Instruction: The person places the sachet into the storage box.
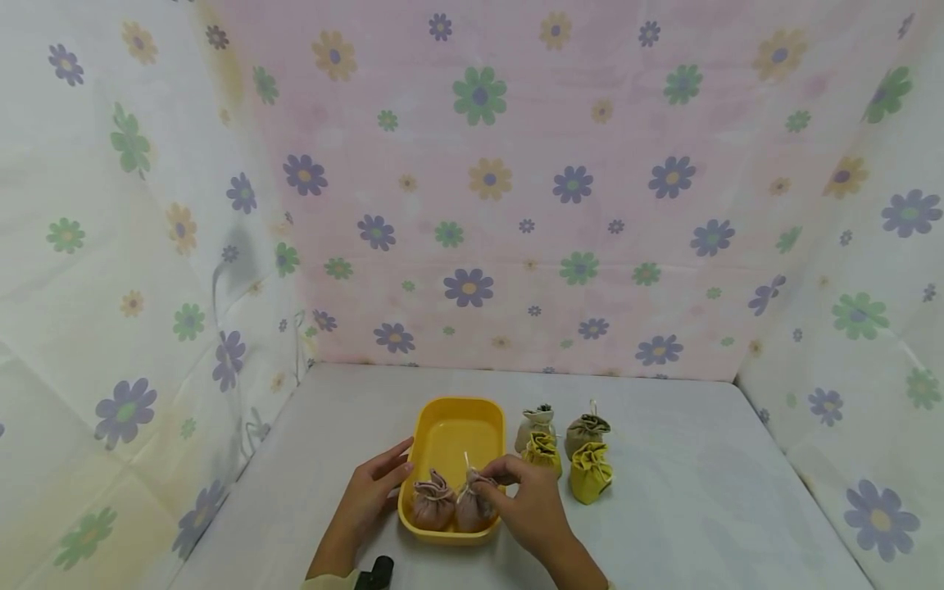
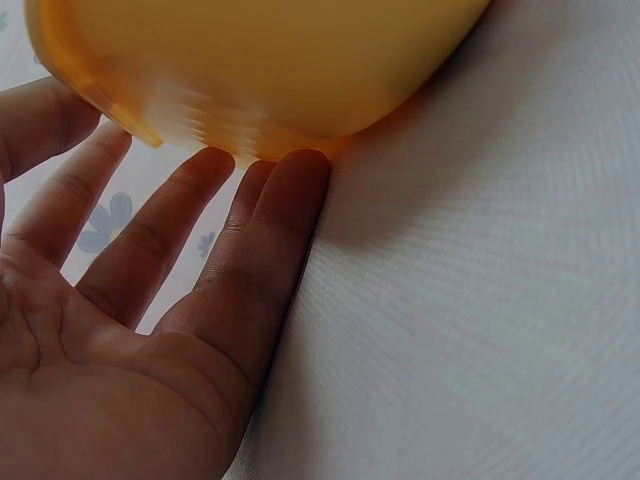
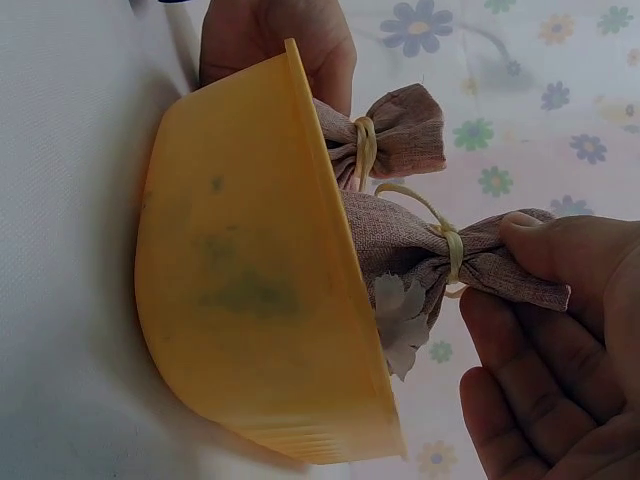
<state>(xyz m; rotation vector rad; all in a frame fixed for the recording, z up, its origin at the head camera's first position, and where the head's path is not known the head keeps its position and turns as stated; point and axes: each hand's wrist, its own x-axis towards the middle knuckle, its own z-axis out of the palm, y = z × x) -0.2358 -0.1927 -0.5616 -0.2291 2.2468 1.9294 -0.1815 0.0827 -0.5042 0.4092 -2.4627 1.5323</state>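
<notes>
Head view: pinches the gathered top of a mauve pouch [image 1: 473, 516] between thumb and fingers of the right hand [image 1: 533, 498], its lower part inside the near end of a yellow tray [image 1: 459, 442]. Has a second mauve pouch [image 1: 433, 508] in that same end, just left of the first. Touches the tray's left side with the left hand [image 1: 372, 487], fingers nearly straight and parted. On the table [image 1: 664, 516], right of the tray: a beige pouch [image 1: 534, 431], an olive-brown pouch [image 1: 584, 437] and two yellow pouches [image 1: 590, 477], close together.
</notes>
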